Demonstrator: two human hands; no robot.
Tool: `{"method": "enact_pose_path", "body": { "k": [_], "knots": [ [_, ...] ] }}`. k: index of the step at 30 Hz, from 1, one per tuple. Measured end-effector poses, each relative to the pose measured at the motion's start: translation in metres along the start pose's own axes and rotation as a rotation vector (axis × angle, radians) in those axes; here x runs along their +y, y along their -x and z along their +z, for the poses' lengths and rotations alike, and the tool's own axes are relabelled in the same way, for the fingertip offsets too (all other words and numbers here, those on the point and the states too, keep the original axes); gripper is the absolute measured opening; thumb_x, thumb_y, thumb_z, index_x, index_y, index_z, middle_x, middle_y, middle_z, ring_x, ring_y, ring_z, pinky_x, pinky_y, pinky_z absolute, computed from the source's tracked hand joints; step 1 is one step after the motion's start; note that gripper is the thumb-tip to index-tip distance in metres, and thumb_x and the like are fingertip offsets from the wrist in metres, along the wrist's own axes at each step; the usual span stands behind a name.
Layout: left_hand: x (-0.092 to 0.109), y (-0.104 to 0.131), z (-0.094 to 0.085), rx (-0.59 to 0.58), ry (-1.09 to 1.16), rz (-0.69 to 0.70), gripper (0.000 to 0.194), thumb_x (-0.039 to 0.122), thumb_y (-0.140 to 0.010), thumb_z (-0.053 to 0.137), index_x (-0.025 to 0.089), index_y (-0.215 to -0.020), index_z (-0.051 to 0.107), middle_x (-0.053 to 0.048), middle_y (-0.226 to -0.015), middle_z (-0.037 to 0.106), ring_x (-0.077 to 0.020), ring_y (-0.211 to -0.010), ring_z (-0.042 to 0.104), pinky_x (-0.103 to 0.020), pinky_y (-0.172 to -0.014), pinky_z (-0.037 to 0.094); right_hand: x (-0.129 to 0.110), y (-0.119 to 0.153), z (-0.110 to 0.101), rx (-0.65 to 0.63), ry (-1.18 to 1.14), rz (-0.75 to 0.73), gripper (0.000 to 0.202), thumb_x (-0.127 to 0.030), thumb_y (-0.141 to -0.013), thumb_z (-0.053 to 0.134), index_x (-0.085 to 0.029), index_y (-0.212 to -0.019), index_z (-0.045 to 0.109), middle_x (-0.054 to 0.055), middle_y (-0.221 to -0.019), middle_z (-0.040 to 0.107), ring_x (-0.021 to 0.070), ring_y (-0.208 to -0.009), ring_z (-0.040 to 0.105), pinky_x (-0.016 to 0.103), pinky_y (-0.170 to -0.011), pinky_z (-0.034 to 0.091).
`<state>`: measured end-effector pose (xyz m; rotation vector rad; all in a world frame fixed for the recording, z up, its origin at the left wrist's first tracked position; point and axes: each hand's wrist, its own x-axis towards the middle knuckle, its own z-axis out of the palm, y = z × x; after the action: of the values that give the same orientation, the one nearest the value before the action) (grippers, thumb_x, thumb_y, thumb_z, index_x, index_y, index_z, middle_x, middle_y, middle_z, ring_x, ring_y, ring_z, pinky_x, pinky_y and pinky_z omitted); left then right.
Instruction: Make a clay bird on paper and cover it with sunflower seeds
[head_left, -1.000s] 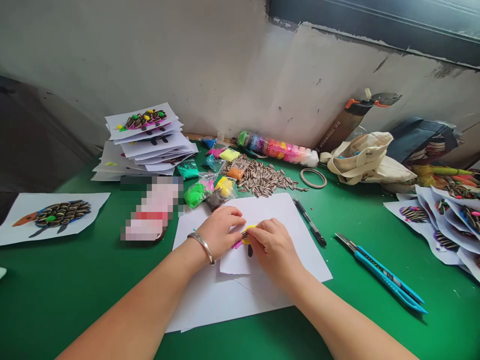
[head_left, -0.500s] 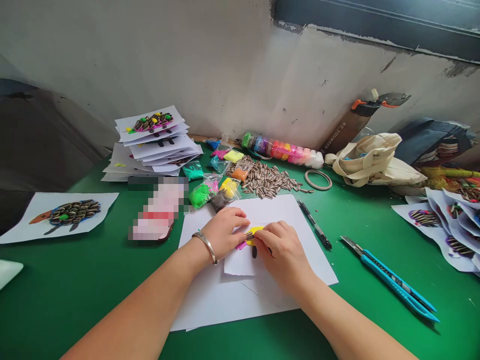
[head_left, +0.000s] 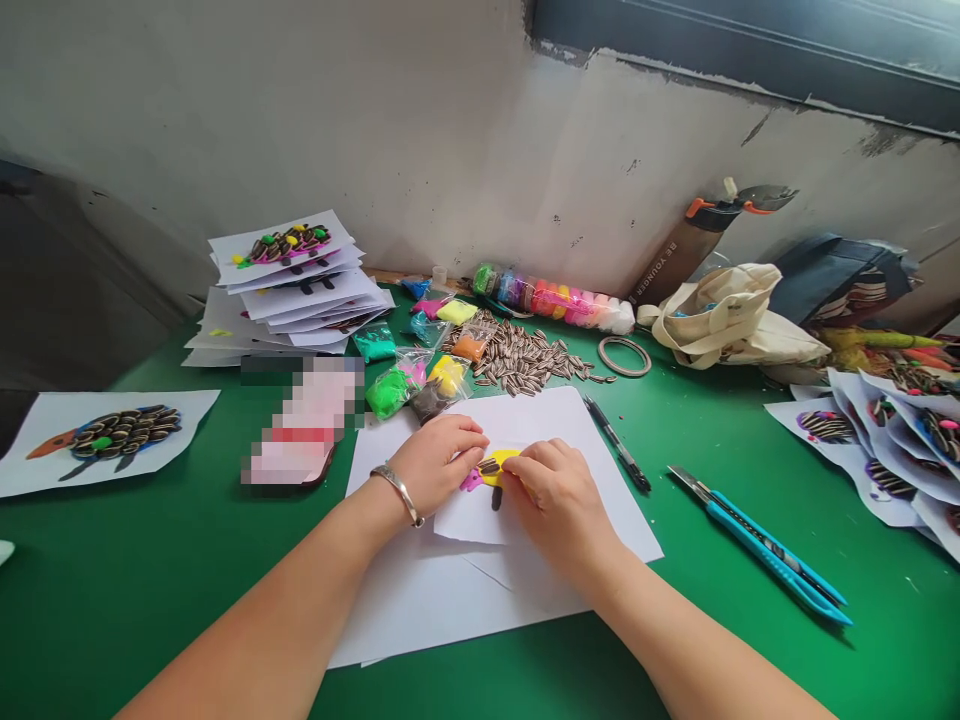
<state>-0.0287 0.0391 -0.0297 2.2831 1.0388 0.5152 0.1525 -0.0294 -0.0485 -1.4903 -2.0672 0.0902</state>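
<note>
A small white paper (head_left: 469, 525) lies on a larger white sheet (head_left: 412, 610) in front of me. On it is an animal figure of flat yellow clay (head_left: 511, 456) with a pink clay head (head_left: 471, 482) and a dark leg. Striped sunflower seeds (head_left: 490, 466) are set in the yellow clay near the head. My left hand (head_left: 427, 468), with a silver bracelet at the wrist, rests on the paper left of the figure, fingers loosely extended. My right hand (head_left: 559, 500) is closed, thumb and fingertips pinched together over the yellow clay; whatever they hold is hidden.
Behind the sheets lie a sunflower seed pile (head_left: 525, 358) and bagged clay (head_left: 390, 392). A pen (head_left: 619, 445) and utility knife (head_left: 776, 550) lie to the right, a blurred pink object (head_left: 304, 425) to the left. Stacked pictures (head_left: 292, 300) stand back left.
My left hand has drawn slightly away from the clay, uncovering the pink head and the seeds. My right hand stays pinched over the yellow clay. The view has shifted slightly.
</note>
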Motion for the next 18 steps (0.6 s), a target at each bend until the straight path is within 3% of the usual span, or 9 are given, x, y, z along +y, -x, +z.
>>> {"method": "enact_pose_path", "body": {
  "k": [10,18],
  "knots": [
    [-0.0012,0.0007,0.006,0.018,-0.032,-0.03,0.016,0.017,-0.078,0.062,0.02,-0.091,0.072,-0.007,-0.109,0.067,-0.0229,-0.105,0.06,-0.036,-0.097,0.046,-0.0014,-0.0011,0.0006,-0.018,0.009,-0.005,0.017,-0.012,-0.086,0.057,-0.02,-0.076,0.068,0.002,-0.072,0.061,0.0155,-0.071,0.049,0.029,-0.066,0.03],
    [-0.0017,0.001,0.0061,0.024,-0.035,-0.018,0.017,0.017,-0.082,0.059,0.02,-0.092,0.072,-0.007,-0.107,0.067,-0.0228,-0.105,0.059,-0.036,-0.096,0.046,0.0014,-0.0013,-0.0024,-0.031,-0.006,0.027,0.017,-0.014,-0.086,0.057,-0.021,-0.077,0.069,0.003,-0.074,0.062,0.0163,-0.073,0.05,0.028,-0.068,0.033]
  ]
}}
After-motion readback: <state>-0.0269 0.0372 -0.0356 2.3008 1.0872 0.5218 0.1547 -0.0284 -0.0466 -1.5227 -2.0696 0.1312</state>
